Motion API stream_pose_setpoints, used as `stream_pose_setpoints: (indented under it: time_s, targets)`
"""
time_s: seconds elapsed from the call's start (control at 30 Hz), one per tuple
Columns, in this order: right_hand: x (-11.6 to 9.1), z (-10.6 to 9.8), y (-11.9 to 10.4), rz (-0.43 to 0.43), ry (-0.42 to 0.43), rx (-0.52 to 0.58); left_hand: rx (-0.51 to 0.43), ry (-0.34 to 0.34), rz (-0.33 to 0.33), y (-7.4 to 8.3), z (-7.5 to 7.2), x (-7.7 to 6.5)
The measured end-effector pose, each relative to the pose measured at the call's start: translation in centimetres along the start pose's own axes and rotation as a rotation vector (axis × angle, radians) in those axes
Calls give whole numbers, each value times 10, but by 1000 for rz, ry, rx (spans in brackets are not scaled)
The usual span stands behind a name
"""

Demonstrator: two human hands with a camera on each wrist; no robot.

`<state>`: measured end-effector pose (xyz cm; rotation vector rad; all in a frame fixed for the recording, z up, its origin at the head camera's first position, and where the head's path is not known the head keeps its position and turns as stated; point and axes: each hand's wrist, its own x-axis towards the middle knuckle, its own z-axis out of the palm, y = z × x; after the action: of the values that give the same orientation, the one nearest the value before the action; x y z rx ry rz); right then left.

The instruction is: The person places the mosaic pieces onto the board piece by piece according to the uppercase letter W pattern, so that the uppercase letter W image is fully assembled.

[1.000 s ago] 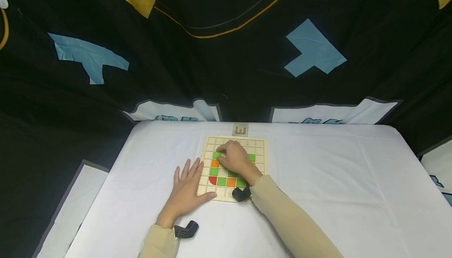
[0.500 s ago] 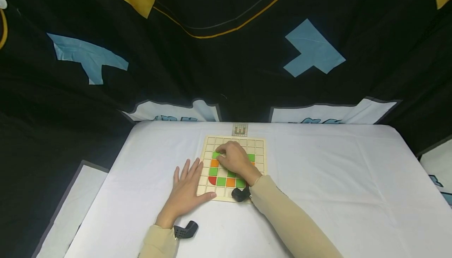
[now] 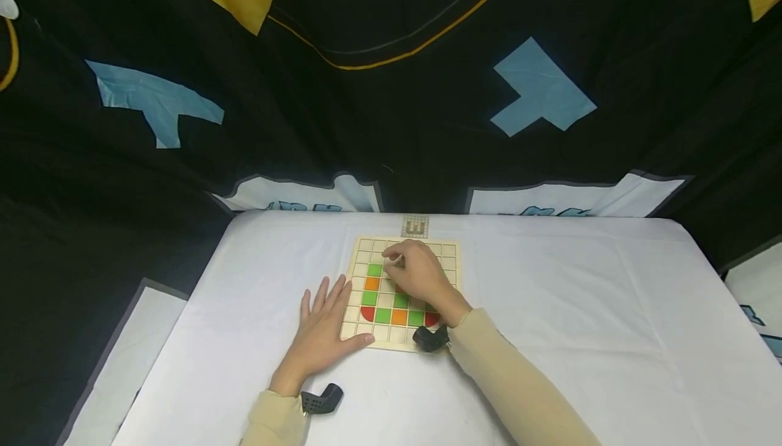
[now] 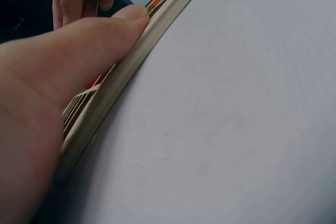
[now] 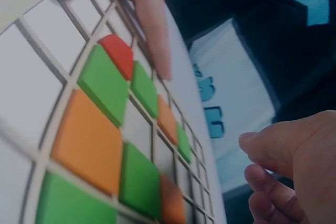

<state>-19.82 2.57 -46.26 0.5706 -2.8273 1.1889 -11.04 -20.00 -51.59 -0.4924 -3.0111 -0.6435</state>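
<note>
A square wooden grid board (image 3: pixel 362 256) lies on the white table, with green, orange and red tiles in some cells. My left hand (image 3: pixel 322 334) rests flat by its left side, fingers spread, and the thumb touches the near edge (image 4: pixel 105 98). Over the upper middle of the board is my right hand (image 3: pixel 417 273), its fingers loosely bent and the thumb apart from the index finger. No tile shows between them. Left of these fingertips sits a green tile (image 3: pixel 375 270), with an orange tile (image 3: pixel 372 284) below it. The right hand hides part of the board.
Behind the board lies a small card (image 3: pixel 415 226) with a grid pattern. Each wrist carries a black camera, such as the left wrist camera (image 3: pixel 322 399). A black curtain (image 3: pixel 379 127) with coloured shapes hangs beyond the white table (image 3: pixel 580 296).
My right hand has moved right, away from the green tile at the upper left. A red tile at the board's lower right now shows. The left hand stays in place.
</note>
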Motion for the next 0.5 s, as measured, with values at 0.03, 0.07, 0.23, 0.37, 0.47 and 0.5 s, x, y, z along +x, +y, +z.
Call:
stream_pose_setpoints:
  time_s: [0.03, 0.07, 0.23, 0.37, 0.47, 0.5]
  targets:
    - [-2, -4, 1, 2, 6, -1, -1, -2, -1, 0, 0, 0]
    - [-5, -7, 2, 6, 13, 2, -3, -3, -2, 0, 0, 0]
    - [-19, -26, 15, 23, 52, 7, -10, 27, 7, 0, 3, -1]
    - [-33, -43, 29, 55, 69, -13, -14, 47, 17, 0, 6, -3]
    - [-43, -58, 40, 78, 88, -52, -18, 49, 16, 0, 6, -4]
    - [-47, -63, 45, 86, 94, -69, -17, 46, 17, 0, 5, -4]
